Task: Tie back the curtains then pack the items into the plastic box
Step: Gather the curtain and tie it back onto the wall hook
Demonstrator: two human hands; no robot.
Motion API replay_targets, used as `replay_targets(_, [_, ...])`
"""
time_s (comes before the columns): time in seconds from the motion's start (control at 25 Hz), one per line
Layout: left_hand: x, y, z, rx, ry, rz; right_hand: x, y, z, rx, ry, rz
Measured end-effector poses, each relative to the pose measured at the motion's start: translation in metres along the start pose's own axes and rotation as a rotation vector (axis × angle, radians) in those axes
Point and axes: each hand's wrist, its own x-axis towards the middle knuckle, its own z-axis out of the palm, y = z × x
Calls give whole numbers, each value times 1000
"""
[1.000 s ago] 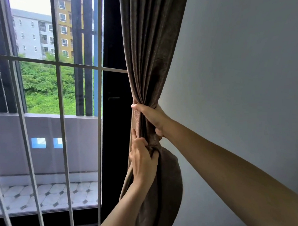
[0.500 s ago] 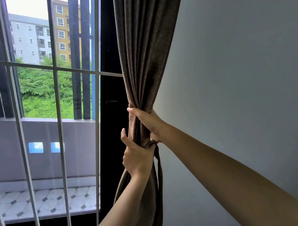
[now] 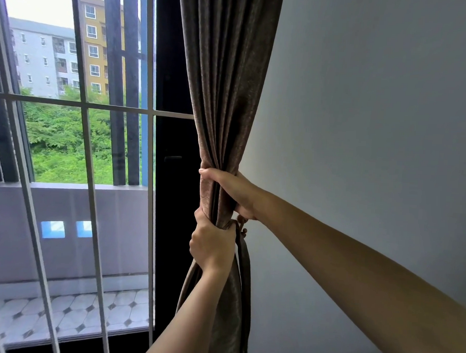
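Observation:
A brown curtain hangs gathered into a narrow bunch beside the wall. My right hand grips the bunch at mid height, fingers wrapped round its front. Just below, my left hand is closed around the bunch at the fabric tieback, whose band hangs down the curtain's right side. A small knot or hook shows between the two hands at the wall side. The plastic box and the items are out of view.
A grey wall fills the right half. Left of the curtain stand a black door frame and a glass pane with white bars, a tiled balcony and buildings beyond.
The bulging fold below my left hand has dropped straight and the bunch has become narrower. My left hand has moved up to just under my right hand and closed tighter.

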Motion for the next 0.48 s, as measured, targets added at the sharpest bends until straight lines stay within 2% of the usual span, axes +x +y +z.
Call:
replay_targets(0.08, [-1, -1, 1, -1, 5, -7, 0, 2, 0, -23, -5, -32])
replay_targets(0.24, [1, -3, 0, 17, 7, -26, 0, 11, -37, -204, -255, -10])
replay_targets(0.32, [4, -4, -2, 18, 0, -33, -6, 21, -63, -458, -231, 26])
replay_targets(0.44, [4, -5, -3, 6, -8, -12, -16, 50, -83, -1024, -164, 18])
replay_targets(0.48, [3, -5, -3, 3, -11, 1, -17, 59, -83, -1089, -185, 11])
